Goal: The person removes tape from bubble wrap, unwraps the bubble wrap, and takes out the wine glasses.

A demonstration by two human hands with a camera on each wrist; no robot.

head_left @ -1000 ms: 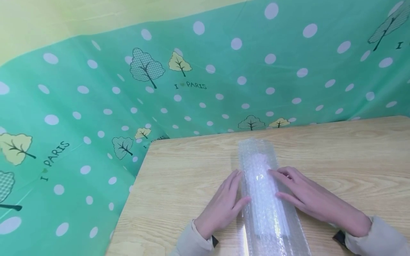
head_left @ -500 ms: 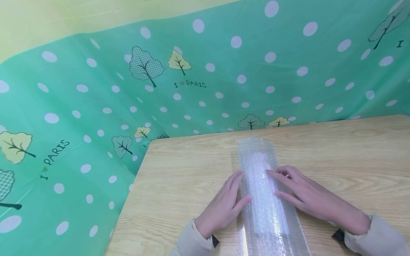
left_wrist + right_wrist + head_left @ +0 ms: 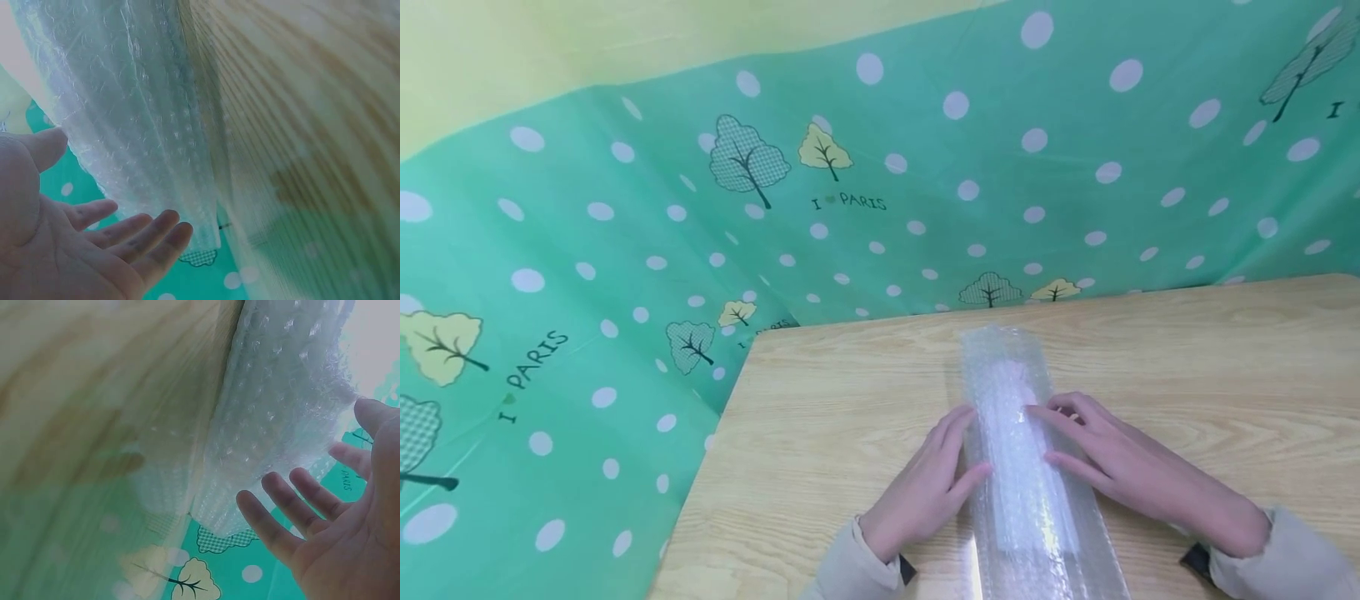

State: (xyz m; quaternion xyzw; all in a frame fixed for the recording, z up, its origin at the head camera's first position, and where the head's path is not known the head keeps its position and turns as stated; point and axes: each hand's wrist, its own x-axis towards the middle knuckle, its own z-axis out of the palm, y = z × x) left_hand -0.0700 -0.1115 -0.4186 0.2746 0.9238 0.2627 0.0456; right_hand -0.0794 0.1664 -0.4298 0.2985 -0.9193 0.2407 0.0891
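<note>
A long strip of clear bubble wrap [image 3: 1000, 346] lies lengthwise on the table, running out of the head view at the bottom. Inside it shows a pale, whitish oblong object [image 3: 1030, 500], its kind blurred by the wrap. My left hand [image 3: 921, 487] rests along the wrap's left side, thumb on top. From the right, my right hand [image 3: 1112, 458] lays its thumb and index finger on the wrap. Both wrist views show the fingers extended and spread beside the bubble wrap [image 3: 137, 112], the left fingers [image 3: 125, 234] and right fingers [image 3: 294, 500] not curled round it.
The light wood-grain table [image 3: 835, 400] extends to both sides of the wrap. Behind it and at its left hangs a green dotted cloth [image 3: 880, 275] with tree prints. A dark strap piece [image 3: 1198, 562] shows at the right cuff.
The head view has shifted very slightly. Both hands stay at nearly the same places on the bubble wrap.
</note>
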